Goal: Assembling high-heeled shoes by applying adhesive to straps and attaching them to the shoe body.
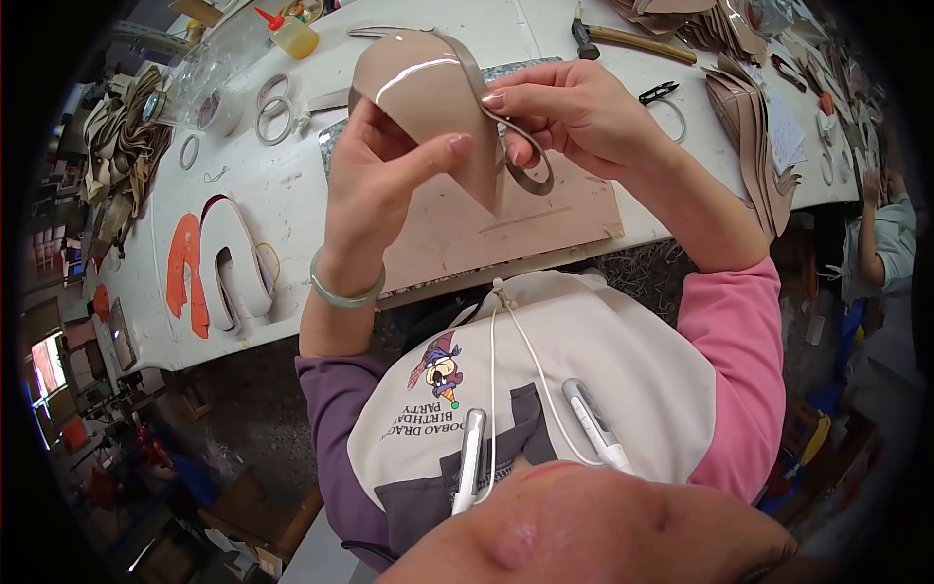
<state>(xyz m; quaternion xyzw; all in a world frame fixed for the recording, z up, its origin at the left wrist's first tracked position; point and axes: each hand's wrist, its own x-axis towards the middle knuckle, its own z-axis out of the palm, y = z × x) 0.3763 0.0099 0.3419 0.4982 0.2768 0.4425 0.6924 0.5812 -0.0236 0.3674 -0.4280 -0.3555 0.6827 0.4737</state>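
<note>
Both of your hands are raised above the table [292,185], working one glossy beige shoe piece [418,88]. Your left hand [375,185] has its fingers closed on the lower part of the piece, thumb pressed across the front near its pointed end, so the piece hangs point-down over the brown board [574,214]. Your right hand [574,112] pinches a narrow beige strap [530,180] against the right edge of the piece; the strap runs over the top curve and loops free below your right fingers. Judged from this, the strap is partly laid along the edge: the upper run looks seated, while the loose loop is left to be set down. Whether the seated part is glued or only held, the view is too blurred to tell. Untouched on the table: a hammer [632,41] and small snips [660,92] beyond your right hand, a glue bottle [292,34] at the far left, tape rings [274,109] near it, and white and orange cut-outs [219,268] well to your left. Stacks of beige pieces [744,117] stand at the right, suggesting many more units wait. Another person's sleeve [885,238] shows at the far right edge.
</note>
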